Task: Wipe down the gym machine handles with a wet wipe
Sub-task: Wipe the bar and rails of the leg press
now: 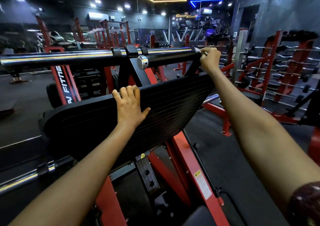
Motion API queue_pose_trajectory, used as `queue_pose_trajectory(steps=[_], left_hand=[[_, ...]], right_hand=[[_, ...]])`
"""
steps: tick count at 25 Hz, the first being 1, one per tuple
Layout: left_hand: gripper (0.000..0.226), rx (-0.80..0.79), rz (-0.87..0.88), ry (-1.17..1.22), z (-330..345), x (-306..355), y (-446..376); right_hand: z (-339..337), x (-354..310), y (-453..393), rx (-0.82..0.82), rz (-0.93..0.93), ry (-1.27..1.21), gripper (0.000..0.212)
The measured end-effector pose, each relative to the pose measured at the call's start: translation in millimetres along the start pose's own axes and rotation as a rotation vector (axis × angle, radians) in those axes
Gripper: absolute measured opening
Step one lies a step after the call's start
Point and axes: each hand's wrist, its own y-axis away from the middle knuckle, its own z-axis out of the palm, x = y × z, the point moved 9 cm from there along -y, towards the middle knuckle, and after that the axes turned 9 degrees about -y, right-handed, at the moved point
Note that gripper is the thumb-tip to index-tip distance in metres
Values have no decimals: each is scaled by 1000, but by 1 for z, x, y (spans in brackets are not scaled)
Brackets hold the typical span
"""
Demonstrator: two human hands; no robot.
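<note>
A black ribbed footplate [173,101] of a red leg-press machine fills the middle of the view. My left hand [129,104] rests on its top edge, fingers curled over the rim. Above it runs a black horizontal bar [173,57] with a chrome end cap. My right hand [208,58] reaches to the bar's right end, fingers curled there round a small white wet wipe [196,49], of which only a corner shows.
A long chrome bar [60,58] crosses at the left, level with the black bar. The machine's red frame [183,156] runs below the footplate. Racks of barbells [277,70] stand at the right. Mirrors and other red machines line the back wall.
</note>
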Motion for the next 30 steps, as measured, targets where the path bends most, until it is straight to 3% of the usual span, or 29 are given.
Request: queue_pose_trajectory(steps=[5,7,11,13,16,19,26,30], left_hand=[[96,0,3,-11,2,1,-1],[98,-5,1,-20,3,1,-1],[98,-35,-4,-43,3,1,-1],[98,-60,-3,-34,3,1,-1],[99,-94,-19,-9,1,1,0],[99,-135,-29,29,-2,-2,1],[100,-181,-39,47,-5,-4,3],[104,-190,4,67,-7,-4,5]], right_hand=[[12,61,2,42,455,-170,17],[14,65,0,71,486,-265,28],[3,37,10,141,381,-276,23],[-4,6,19,134,241,-255,18],[12,-77,44,-12,-82,-128,24],[45,-136,78,-136,-251,-97,24],[54,-161,105,-234,-309,-153,15],[53,-169,116,-153,-280,-223,14]])
